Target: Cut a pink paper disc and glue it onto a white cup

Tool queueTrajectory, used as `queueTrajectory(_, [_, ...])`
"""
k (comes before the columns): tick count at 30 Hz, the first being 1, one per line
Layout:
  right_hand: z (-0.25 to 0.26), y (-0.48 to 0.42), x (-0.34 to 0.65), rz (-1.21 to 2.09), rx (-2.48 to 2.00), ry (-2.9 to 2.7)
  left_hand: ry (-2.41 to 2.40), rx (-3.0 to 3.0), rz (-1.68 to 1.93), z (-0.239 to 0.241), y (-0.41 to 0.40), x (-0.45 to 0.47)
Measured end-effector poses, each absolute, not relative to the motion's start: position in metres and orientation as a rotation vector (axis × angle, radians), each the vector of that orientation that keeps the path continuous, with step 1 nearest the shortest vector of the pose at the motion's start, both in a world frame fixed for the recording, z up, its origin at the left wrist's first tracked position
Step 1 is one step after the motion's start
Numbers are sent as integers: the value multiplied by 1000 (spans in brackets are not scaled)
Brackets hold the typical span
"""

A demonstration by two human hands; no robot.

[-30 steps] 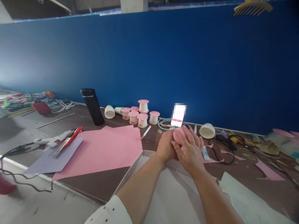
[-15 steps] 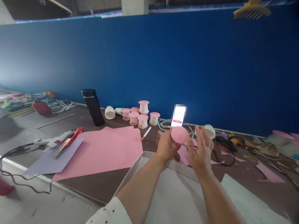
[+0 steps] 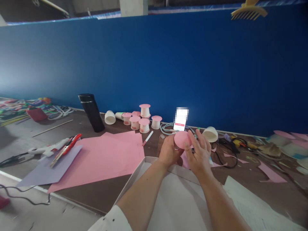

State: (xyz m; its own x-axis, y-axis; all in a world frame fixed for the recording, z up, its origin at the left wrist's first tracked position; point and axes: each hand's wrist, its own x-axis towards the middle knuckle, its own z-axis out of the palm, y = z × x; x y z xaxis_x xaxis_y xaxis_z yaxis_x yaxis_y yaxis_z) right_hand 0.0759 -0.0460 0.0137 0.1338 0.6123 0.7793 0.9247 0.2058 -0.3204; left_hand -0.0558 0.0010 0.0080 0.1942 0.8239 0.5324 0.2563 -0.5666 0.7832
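A round pink paper disc (image 3: 182,139) faces up between my two hands above the near edge of the table. My left hand (image 3: 168,150) is closed around it from the left and below; whatever sits beneath the disc is hidden by the fingers. My right hand (image 3: 198,152) meets the disc's right edge with thumb and fingertips, the other fingers stretched upward. Behind them a lit phone (image 3: 181,118) leans near a coiled pale cable (image 3: 166,129). Left of it stand several white paper cups topped with pink discs, one such cup (image 3: 156,123) apart from the group.
Pink sheets (image 3: 115,157) lie on the left, partly under a lilac sheet (image 3: 53,166) with a red box cutter (image 3: 67,149) and white glue gun (image 3: 49,147). A black flask (image 3: 91,112) stands behind. A bare cup (image 3: 210,134), paper scraps (image 3: 271,173) and cables lie right.
My right hand has come in from beside the disc so that its thumb and fingertips touch the edge. The left hand keeps its hold. The view has shifted slightly right.
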Motion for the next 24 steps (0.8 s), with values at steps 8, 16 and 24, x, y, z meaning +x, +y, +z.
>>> queueTrajectory(8, [12,-45,74,-465,-1574,-1590,999,1977,1385,6,2,-57])
queueTrajectory(16, [11,-45,72,-487,-1594,-1627,1003,2002,1392,5,4,-57])
queueTrajectory(24, [14,-41,79,-228,-1498,-1420,1103,1843,1351,9,2,-55])
